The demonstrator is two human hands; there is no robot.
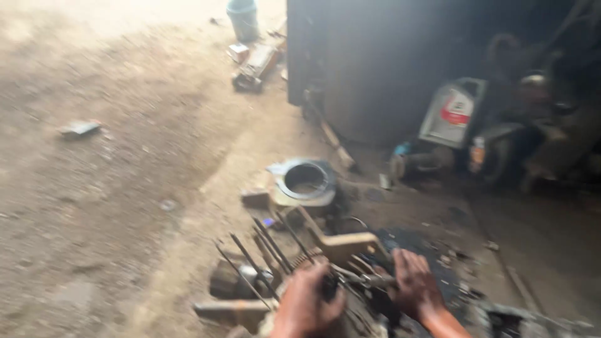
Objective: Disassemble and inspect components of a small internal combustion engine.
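Rods point(253, 260), thin dark steel, fan up-left from the floor. My left hand point(307, 307) clenches a dark handle; the metal shaft point(363, 280) runs level rightward into my right hand's point(413, 288) grip.

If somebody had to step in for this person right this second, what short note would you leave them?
Left hand: fist closed around a dark handle, low in the view.
Right hand: fingers wrapped on the metal rod running between the two hands.
Both work over a rusty metal assembly on the dirt floor, with thin dark rods sticking up on its left side and a coil spring near the left hand.
A round metal ring part lies just beyond; a white jug stands further back.
The picture is blurred; what is done or left cannot be told.
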